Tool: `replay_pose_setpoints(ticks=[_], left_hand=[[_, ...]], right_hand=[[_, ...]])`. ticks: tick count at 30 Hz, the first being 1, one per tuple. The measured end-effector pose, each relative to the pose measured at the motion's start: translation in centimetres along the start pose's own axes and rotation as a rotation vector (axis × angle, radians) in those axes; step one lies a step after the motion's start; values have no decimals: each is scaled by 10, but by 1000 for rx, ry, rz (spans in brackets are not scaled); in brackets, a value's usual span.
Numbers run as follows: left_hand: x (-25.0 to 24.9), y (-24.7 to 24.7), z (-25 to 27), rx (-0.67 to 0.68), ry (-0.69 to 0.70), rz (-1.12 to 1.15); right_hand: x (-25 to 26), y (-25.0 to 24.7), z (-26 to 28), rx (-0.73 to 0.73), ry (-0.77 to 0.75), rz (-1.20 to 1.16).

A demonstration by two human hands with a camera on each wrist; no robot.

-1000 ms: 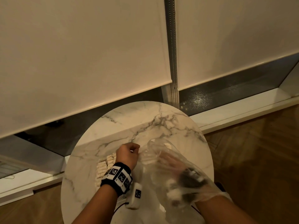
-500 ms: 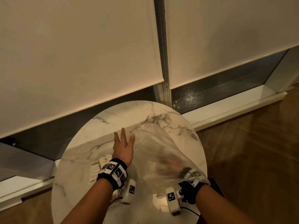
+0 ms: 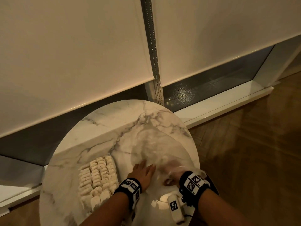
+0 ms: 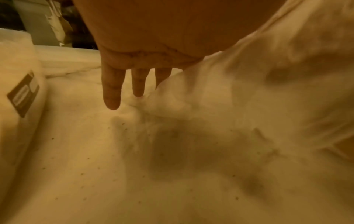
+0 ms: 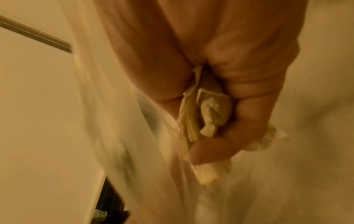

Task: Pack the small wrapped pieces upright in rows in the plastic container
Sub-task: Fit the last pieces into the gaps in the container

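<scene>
A clear plastic container (image 3: 82,195) at the table's left holds rows of small pale wrapped pieces (image 3: 99,176) standing upright. A clear plastic bag (image 3: 154,144) lies flattened on the marble to its right. My left hand (image 3: 143,171) rests flat on the bag's near edge with straight fingers (image 4: 113,91). Beside it, my right hand (image 3: 171,176) sits under the bag's film. In the right wrist view its curled fingers (image 5: 249,106) grip a few wrapped pieces (image 5: 210,112). The container's wall (image 4: 17,72) with a brown label shows left of my left hand.
The round marble table (image 3: 114,124) stands against a low window with white roller blinds (image 3: 73,54) and a bead chain (image 3: 154,62). Wooden floor (image 3: 252,152) lies to the right. The table's far half is bare marble.
The bag has dropped from raised to lying flat on the table. My left hand let go of its mouth, opened and moved right onto it. My right hand drew back toward the near edge.
</scene>
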State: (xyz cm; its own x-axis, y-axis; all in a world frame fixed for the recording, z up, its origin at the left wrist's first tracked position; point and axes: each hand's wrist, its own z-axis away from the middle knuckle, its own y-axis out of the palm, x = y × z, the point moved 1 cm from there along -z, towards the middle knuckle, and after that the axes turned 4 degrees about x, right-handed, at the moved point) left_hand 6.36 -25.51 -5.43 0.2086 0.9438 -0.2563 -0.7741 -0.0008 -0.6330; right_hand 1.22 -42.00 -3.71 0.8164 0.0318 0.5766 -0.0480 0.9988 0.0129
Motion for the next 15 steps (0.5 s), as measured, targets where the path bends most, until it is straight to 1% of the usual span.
replay_pose_setpoints(ticks=[1, 2, 3, 4, 6, 7, 9, 12, 15], left_hand=[[3, 0, -5, 13, -9, -48], [5, 0, -10, 20, -32, -85], [9, -1, -16, 19, -66, -114], [11, -3, -21, 4, -97, -146], [15, -8, -29, -28, -169, -194], [17, -11, -33, -45, -197, -197], [20, -16, -36, -75, -229, -200], [22, -19, -37, -80, -213, -213], [21, -15, -34, -55, -207, -221]], right_hand=[[1, 2, 5, 35, 42, -86], [3, 4, 12, 77, 61, -113], [4, 5, 16, 119, 50, -114], [5, 2, 20, 127, 30, -98], [8, -2, 28, 144, -54, -197], [13, -5, 37, 181, -110, -247], [21, -11, 52, 253, -206, -265], [34, -23, 67, 413, -265, -267], [50, -35, 86, 529, -351, -342]])
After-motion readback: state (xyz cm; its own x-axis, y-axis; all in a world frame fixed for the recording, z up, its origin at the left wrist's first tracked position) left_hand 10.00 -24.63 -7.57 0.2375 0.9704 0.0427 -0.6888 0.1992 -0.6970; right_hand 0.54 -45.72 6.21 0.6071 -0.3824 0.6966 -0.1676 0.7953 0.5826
